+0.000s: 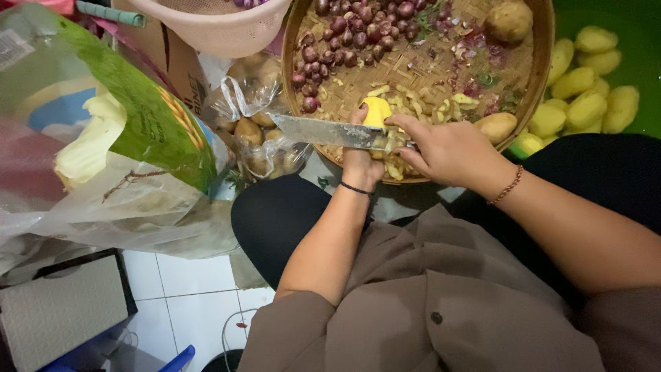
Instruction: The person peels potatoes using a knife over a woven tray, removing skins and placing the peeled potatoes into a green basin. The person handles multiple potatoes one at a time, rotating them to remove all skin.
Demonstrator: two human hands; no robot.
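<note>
Head camera: a person seated on a tiled floor peeled a potato point(376, 110) over a round woven bamboo tray point(544, 41) that rested against the knees. The left hand point(361, 162) was closed around the lower part of the half-peeled tuber, whose pale yellow top rose above the fingers. The right hand point(451, 151) was clenched on the handle of a broad kitchen knife point(330, 132), and the blade ran leftward across the front of the potato, touching it. Yellow peelings point(413, 103) lay scattered on the tray just behind the hands, with a heap of small red shallots point(351, 31) toward the far rim and two unpeeled potatoes point(509, 21) near the right edge. To the right, peeled potatoes point(585, 103) sat in a green basin point(640, 27). A clear plastic bag of unpeeled potatoes point(251, 131) stood just left of the tray, beside a large printed sack point(138, 117) and a pink plastic basket point(213, 27).

By the look of it, peeling was midway, with skin likely remaining on the part hidden in the palm. The next stroke would call for turning the tuber in the left grip and keeping the thumb clear of the edge.
</note>
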